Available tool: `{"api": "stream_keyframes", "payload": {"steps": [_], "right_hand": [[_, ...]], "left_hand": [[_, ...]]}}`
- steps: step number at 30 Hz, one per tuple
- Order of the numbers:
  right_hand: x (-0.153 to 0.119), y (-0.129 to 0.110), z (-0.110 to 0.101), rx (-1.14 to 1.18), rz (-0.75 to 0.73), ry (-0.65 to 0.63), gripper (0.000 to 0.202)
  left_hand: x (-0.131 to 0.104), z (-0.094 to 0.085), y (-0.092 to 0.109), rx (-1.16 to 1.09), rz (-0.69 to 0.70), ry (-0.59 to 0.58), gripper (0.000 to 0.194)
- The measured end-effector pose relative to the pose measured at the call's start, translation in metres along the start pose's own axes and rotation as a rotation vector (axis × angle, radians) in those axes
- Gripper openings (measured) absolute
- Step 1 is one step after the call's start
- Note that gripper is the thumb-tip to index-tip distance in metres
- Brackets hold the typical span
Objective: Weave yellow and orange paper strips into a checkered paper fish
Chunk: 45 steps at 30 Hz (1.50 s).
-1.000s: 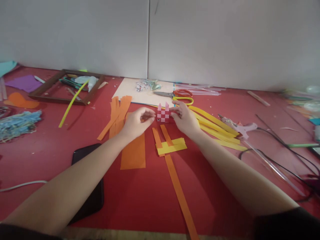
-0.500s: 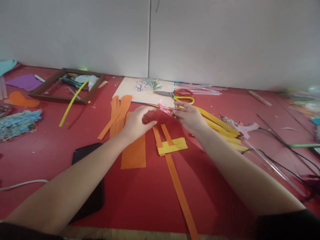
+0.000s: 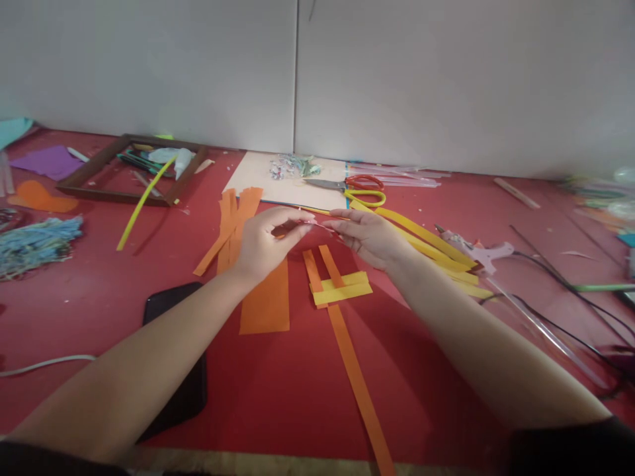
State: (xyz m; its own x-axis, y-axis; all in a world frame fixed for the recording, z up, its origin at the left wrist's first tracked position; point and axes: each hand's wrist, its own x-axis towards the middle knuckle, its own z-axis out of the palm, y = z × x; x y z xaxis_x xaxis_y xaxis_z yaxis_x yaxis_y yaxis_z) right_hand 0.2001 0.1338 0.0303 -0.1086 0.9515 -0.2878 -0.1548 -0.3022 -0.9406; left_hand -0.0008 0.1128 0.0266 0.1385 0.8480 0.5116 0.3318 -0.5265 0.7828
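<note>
Above the bench (image 3: 278,396), in the head view, a thin pink piece (image 3: 320,225) was held nearly edge-on. Its left end looked pinched by the left grip (image 3: 262,244), its right end by the right grip (image 3: 374,239). Forearms were extended forward, angled inward; left fingers were curled. Two-handed shaping or turning was judged in hand; light, even pressure seemed needed next.

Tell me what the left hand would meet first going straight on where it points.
Beyond the pink piece it seems to pinch, the left hand would probably meet the right hand, which points back toward it; exact depth is unclear.
</note>
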Motion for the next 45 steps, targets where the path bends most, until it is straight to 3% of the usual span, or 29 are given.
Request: {"api": "stream_keyframes", "payload": {"steps": [6, 11, 14, 18, 22, 25, 28, 32, 38, 42, 45], "right_hand": [[0.001, 0.001, -0.001, 0.001, -0.010, -0.015, 0.020], [0.005, 0.003, -0.003, -0.038, -0.071, 0.055, 0.023], [0.010, 0.010, -0.010, -0.241, -0.178, 0.111, 0.030], [0.011, 0.020, -0.018, -0.675, -0.399, 0.150, 0.040], [-0.004, 0.013, -0.017, -1.121, -0.659, 0.181, 0.033], [-0.027, -0.001, -0.013, -1.191, -0.812, 0.177, 0.025], [-0.057, -0.009, -0.011, -1.220, -0.802, 0.129, 0.014], [-0.098, 0.000, -0.016, -1.288, -0.709, -0.059, 0.015], [-0.140, 0.031, -0.020, -1.398, -0.521, -0.123, 0.022], [-0.148, 0.045, -0.016, -1.421, -0.525, -0.141, 0.031], [-0.148, 0.049, -0.014, -1.411, -0.520, -0.190, 0.027]], "left_hand": [[0.000, 0.002, -0.001, -0.038, -0.047, 0.014, 0.009], [0.001, 0.003, -0.008, 0.000, -0.081, -0.086, 0.016], [0.001, 0.003, -0.013, 0.101, -0.067, -0.184, 0.025], [0.001, 0.002, -0.012, 0.265, 0.056, -0.275, 0.030], [0.005, -0.005, 0.003, 0.370, 0.180, -0.402, 0.026], [0.010, -0.016, 0.023, 0.415, 0.149, -0.428, 0.023], [0.013, -0.027, 0.041, 0.457, 0.105, -0.513, 0.016], [0.002, -0.029, 0.049, 0.587, 0.154, -0.666, 0.013], [-0.036, -0.014, 0.034, 0.456, 0.353, -0.717, 0.027], [-0.051, -0.012, 0.024, 0.383, 0.346, -0.664, 0.022], [-0.052, -0.015, 0.022, 0.316, 0.303, -0.692, 0.027]]}}
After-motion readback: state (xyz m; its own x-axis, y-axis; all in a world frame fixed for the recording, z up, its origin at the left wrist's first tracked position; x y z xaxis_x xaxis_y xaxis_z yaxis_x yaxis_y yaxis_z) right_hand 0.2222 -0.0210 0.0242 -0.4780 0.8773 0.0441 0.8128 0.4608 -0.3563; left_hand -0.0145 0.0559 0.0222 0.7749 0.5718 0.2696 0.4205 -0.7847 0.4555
